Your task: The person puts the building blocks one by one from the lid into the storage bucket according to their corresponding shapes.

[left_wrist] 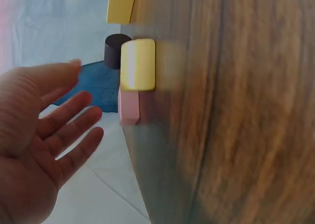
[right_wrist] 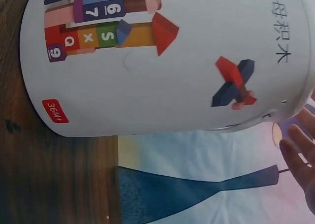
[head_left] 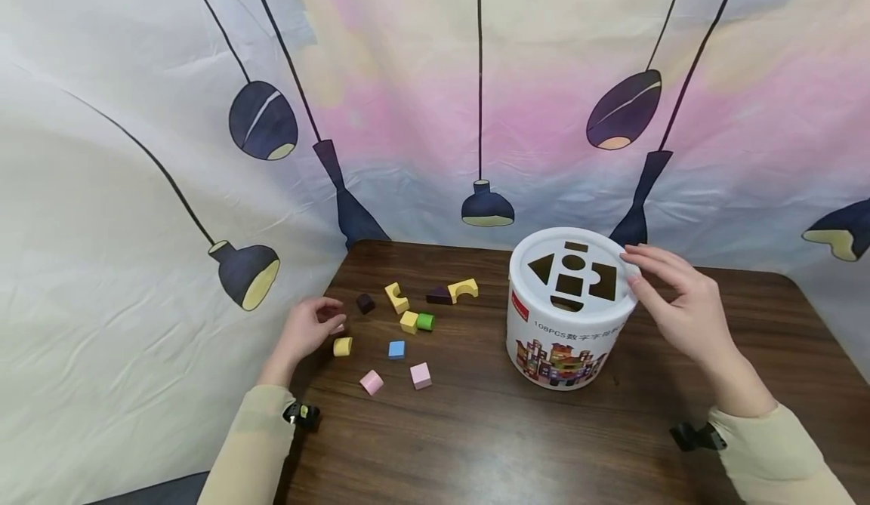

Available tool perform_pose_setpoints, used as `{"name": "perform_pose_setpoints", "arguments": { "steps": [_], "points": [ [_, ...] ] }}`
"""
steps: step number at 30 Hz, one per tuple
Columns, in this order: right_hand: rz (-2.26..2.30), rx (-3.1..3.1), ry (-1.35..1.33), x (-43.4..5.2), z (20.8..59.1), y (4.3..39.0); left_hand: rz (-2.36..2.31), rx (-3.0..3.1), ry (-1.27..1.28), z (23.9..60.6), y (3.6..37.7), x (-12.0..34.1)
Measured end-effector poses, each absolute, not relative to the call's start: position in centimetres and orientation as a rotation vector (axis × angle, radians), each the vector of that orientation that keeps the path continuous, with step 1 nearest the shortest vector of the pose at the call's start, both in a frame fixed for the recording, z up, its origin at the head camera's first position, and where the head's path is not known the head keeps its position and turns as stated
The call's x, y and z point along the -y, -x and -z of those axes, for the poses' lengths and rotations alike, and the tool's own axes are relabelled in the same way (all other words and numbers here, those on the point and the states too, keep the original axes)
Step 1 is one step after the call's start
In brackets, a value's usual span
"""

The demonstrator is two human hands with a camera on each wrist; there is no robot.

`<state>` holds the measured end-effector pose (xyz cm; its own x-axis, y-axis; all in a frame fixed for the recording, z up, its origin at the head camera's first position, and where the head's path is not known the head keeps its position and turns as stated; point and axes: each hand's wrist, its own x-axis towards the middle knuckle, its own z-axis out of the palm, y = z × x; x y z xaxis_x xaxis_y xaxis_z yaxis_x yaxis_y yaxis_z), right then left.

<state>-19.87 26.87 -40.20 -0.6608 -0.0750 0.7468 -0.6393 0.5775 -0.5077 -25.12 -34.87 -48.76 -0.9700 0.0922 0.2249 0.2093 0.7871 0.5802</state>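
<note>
- Bucket (head_left: 567, 331) of white plastic, round, upright on the right half of the table (head_left: 476, 444); printed in dark letters "108PCS" plus Chinese characters, over a band of pictured coloured blocks; on the side seen by the right wrist camera, a red "36M+" badge and pictured letter and number blocks — "S", "x", "6", "7", "9".
- Lid (head_left: 574, 271) white, cut with dark shape holes: triangle, circle, square, half-round, small rectangle.
- Right hand (head_left: 680, 301) at the lid's right rim, fingers extended and loosely spread, tips touching the edge — pinching nothing.
- Left hand (head_left: 309, 327) at the table's left edge, beside the yellow cylinder (head_left: 343, 346); fingers curled in the head view, straight and spread in the wrist view, so grip cannot be told for sure; nothing visibly held.
- Nearest of the loose wooden blocks: two pink blocks (head_left: 371, 382) (head_left: 421, 375), matte, flat-faced.
- Further back: blue cube (head_left: 396, 349), yellow cube (head_left: 408, 321) touching a green cylinder (head_left: 426, 321).
- Furthest: dark brown block (head_left: 365, 303), yellow notched block (head_left: 396, 297), dark purple wedge (head_left: 439, 295), yellow arch (head_left: 464, 289).
- Table of dark brown wood grain, smooth.
- Behind, a creased fabric backdrop (head_left: 435, 75) — pastel pink, yellow and grey-blue, printed with dark hanging lamps on thin cords.
</note>
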Motion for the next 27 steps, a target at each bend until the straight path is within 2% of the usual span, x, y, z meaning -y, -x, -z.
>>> {"name": "perform_pose_setpoints", "arguments": {
  "steps": [11,27],
  "points": [
    [-1.205,2.145,-0.548,-26.7,41.9,20.1,0.825,2.924,0.249,49.4,25.1,36.0],
    [-1.394,2.165,-0.490,-26.4,42.2,19.8,0.846,3.006,0.211,50.0,25.6,36.5]
  ]
}}
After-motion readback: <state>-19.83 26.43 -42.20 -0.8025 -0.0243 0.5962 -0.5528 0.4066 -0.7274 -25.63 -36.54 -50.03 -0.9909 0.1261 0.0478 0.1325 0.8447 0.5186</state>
